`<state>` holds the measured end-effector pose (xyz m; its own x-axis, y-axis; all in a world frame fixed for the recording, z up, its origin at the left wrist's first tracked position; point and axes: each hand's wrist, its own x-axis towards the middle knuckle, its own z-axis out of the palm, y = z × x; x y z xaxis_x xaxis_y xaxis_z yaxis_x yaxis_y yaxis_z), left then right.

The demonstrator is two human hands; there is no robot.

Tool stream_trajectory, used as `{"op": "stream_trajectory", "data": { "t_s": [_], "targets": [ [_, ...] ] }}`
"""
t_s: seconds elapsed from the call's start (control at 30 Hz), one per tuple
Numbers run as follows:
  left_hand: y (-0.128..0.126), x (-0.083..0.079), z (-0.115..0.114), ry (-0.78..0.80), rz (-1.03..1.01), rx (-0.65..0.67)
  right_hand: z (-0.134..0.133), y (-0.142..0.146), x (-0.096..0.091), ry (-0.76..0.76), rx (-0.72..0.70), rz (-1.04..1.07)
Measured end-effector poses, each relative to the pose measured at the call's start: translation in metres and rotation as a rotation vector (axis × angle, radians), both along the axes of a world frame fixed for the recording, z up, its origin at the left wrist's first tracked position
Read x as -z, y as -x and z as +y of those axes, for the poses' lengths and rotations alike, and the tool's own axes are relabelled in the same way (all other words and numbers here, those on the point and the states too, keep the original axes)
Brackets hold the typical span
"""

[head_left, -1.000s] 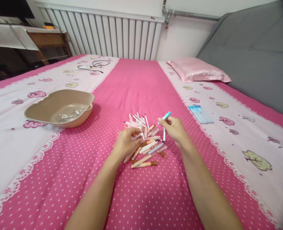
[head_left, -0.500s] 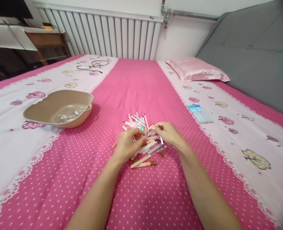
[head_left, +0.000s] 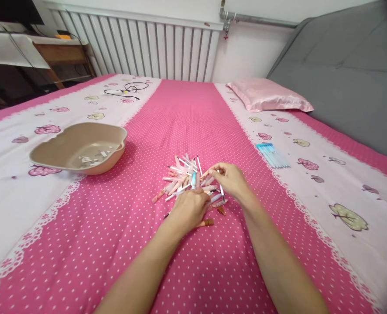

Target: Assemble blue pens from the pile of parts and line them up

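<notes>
A loose heap of pens [head_left: 179, 171], mostly pink, white and peach, lies on the pink dotted bedspread [head_left: 186, 117]. One light blue pen [head_left: 193, 179] shows in its middle. At the heap's right side my right hand [head_left: 228, 178] pinches a peach-coloured pen [head_left: 205, 175] between thumb and fingers. My left hand [head_left: 192, 208] is low over the near side of the heap, back of the hand up, its fingers curled down among the pens; what they grip is hidden. A pen with a brown end [head_left: 207, 222] sticks out beneath it.
To the left stands a beige basin [head_left: 110, 162] with small white pieces inside. A row of light blue pens [head_left: 272, 155] lies on the right. Farther back are a black cable [head_left: 137, 87] and a pink pillow [head_left: 268, 93]; a grey headboard [head_left: 350, 74] rises at the right.
My left hand has moved right and nearer to me, down over the near pens, uncovering the heap's left side. My right hand stays nearly in place with the peach-coloured pen.
</notes>
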<state>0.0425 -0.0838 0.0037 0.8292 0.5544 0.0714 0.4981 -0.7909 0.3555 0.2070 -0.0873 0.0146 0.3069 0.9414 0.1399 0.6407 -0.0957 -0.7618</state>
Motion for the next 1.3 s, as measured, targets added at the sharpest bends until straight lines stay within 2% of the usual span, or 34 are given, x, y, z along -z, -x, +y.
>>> {"op": "stream_trajectory", "data": {
  "t_s": [0.43,0.53,0.63,0.73,0.87,1.07,1.13,1.2,1.3],
  "targets": [
    [-0.001,-0.001,-0.004,-0.076,0.122,-0.042,0.0,0.005,-0.002,-0.006,0.0,0.054],
    [-0.002,-0.002,-0.005,-0.042,0.052,-0.105,0.0,0.006,-0.003,-0.074,0.028,0.101],
    [-0.003,-0.003,-0.006,0.021,-0.092,-0.144,0.0,0.008,-0.005,-0.209,0.07,0.214],
    [-0.002,-0.006,-0.005,0.157,-0.252,-0.172,-0.001,0.009,-0.01,-0.305,0.116,0.386],
    [0.0,-0.01,0.0,0.432,-0.494,-0.23,-0.002,0.011,-0.019,-0.365,0.187,0.594],
    [0.005,-0.014,0.007,1.011,-0.888,-0.284,-0.003,0.012,-0.022,-0.381,0.196,0.727],
    [0.006,-0.014,0.008,1.157,-1.0,-0.297,-0.003,0.012,-0.021,-0.37,0.187,0.737],
    [0.006,-0.014,0.009,1.224,-1.064,-0.307,-0.003,0.012,-0.021,-0.361,0.175,0.73],
    [0.008,-0.013,0.01,1.24,-1.087,-0.312,-0.003,0.013,-0.021,-0.376,0.165,0.711]
  ]
}}
